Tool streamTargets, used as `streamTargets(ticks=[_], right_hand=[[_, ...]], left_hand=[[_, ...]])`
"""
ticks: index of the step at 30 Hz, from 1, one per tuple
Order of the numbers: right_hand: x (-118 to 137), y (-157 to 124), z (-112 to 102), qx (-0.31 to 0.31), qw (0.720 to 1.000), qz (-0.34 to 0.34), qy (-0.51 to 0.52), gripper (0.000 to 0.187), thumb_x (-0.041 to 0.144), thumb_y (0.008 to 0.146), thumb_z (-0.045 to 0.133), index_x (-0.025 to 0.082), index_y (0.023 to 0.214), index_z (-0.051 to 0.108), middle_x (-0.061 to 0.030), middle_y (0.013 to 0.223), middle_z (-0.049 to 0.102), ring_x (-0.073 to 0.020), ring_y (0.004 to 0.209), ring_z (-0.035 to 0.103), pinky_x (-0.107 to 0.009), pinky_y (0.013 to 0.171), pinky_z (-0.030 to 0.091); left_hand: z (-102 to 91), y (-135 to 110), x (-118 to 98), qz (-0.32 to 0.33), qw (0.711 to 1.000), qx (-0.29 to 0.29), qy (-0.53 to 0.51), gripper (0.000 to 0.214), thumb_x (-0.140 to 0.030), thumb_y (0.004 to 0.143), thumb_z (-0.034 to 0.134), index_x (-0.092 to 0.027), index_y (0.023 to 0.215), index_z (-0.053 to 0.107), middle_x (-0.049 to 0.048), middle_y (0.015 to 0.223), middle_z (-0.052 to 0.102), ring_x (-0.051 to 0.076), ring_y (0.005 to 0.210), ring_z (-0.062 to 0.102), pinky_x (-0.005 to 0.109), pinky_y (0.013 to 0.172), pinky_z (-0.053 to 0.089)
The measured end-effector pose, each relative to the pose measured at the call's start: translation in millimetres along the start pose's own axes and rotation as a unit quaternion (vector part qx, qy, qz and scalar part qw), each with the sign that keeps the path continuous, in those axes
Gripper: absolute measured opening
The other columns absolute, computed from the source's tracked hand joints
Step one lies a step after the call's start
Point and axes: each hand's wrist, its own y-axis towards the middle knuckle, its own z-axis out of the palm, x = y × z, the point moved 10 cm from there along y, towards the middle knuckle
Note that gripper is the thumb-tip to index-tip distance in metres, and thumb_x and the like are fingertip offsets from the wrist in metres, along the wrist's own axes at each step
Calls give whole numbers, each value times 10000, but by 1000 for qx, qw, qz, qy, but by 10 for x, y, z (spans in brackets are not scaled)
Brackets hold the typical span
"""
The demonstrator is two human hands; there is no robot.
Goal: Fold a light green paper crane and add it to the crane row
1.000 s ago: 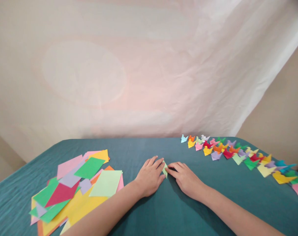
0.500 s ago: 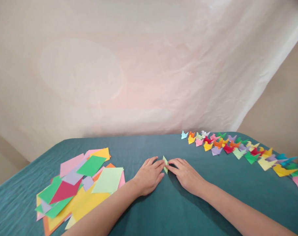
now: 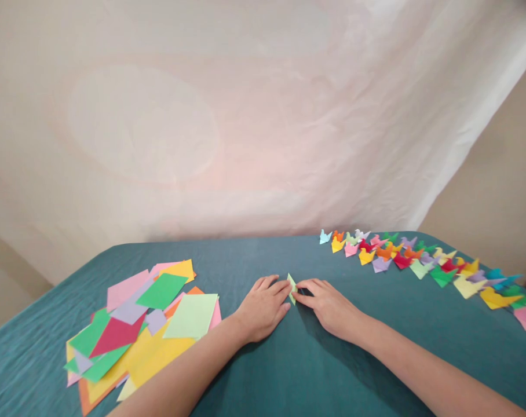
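Observation:
A small piece of light green folded paper point(image 3: 292, 288) stands on the dark green cloth between my hands, its pointed ends facing away from me and towards me. My left hand point(image 3: 264, 308) rests palm down, its fingertips pressed to the paper's left side. From the other side, my right hand point(image 3: 326, 307) holds the right edge between thumb and index finger. Fingertips cover part of the paper, so its exact folds cannot be made out.
To the left lies a loose pile of coloured paper sheets point(image 3: 159, 324), partly behind my left forearm. Several folded paper birds point(image 3: 419, 269) in many colours stand in slanting rows at the right. A pale cloth backdrop point(image 3: 254, 127) hangs behind the table point(image 3: 245, 255).
The view has shifted very slightly. Both hands keep nearly the same place and pose on the light green folded paper.

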Motion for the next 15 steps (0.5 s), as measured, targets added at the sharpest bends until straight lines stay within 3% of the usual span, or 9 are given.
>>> streamTargets(ticks=[5, 10, 15], right_hand=[[18, -46, -24, 5, 999, -20, 30, 493, 29, 784, 390, 230, 1201, 558, -93, 1237, 519, -211, 1112, 447, -389, 905, 383], [-10, -50, -25, 4, 999, 8, 34, 567, 3, 739, 368, 183, 1262, 494, -88, 1244, 524, -204, 1114, 437, -384, 939, 363], [14, -19, -1, 22, 999, 19, 20, 616, -5, 734, 384, 214, 1306, 443, -100, 1205, 518, -218, 1090, 431, -390, 900, 368]], left_hand=[[-1, 0, -1, 1, 1000, -3, 4, 417, -353, 950, 259, -218, 1331, 366, 32, 1350, 437, 217, 1267, 317, 395, 1047, 254], [17, -2, 8, 1, 1000, -2, 0, 426, -360, 947, 266, -214, 1335, 363, 35, 1363, 424, 222, 1267, 318, 395, 1046, 259], [23, -11, 17, 4, 1000, -1, -11, 423, -353, 947, 261, -223, 1336, 365, 40, 1364, 423, 219, 1272, 315, 402, 1052, 250]])
